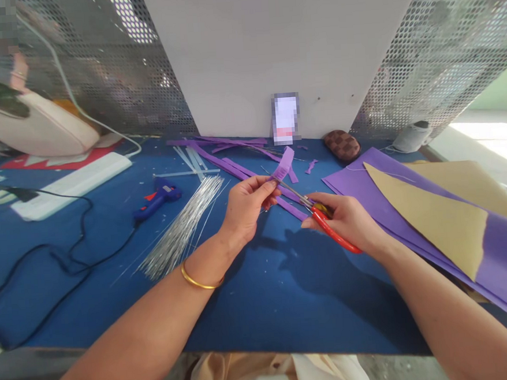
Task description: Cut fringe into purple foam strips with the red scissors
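My left hand (248, 206) pinches a purple paper strip (284, 163), whose free end sticks up past the fingertips. In my right hand (346, 215) is a pair of scissors (332, 231) with red handles. Their blades point left and meet the strip close to my left fingertips; how far the blades are parted I cannot tell. More purple strips (223, 157) lie on the blue table behind and beneath my hands. A bundle of thin silvery wires (184, 229) rests left of my left hand.
A blue glue gun (156, 201) with a black cord lies left of the wires, near a white power strip (73, 185). Purple sheets (380, 204) and tan paper (433, 212) cover the right side. A checkered pouch (341, 145) and a phone (286, 118) stand at the back.
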`<control>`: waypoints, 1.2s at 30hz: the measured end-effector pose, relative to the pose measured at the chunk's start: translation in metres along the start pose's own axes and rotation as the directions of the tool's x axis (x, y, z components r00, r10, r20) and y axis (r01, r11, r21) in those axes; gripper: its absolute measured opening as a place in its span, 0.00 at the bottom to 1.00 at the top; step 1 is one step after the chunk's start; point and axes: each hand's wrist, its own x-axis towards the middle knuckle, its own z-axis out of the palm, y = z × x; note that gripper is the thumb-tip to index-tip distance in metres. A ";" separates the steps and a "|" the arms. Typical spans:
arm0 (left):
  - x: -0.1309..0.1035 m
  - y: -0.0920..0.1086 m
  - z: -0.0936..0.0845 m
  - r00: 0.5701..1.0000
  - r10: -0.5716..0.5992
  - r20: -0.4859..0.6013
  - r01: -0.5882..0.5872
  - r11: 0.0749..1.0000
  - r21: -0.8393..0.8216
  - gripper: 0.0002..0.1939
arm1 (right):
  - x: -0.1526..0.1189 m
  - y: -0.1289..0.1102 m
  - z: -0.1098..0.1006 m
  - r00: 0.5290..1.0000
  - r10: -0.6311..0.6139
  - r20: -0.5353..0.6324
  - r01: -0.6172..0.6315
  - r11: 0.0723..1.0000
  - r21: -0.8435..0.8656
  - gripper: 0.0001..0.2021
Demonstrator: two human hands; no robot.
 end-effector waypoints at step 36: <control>0.000 0.001 -0.002 0.999 -0.034 0.026 0.035 0.999 -0.022 0.07 | 0.003 0.009 0.000 0.998 0.061 0.031 -0.064 0.989 0.134 0.24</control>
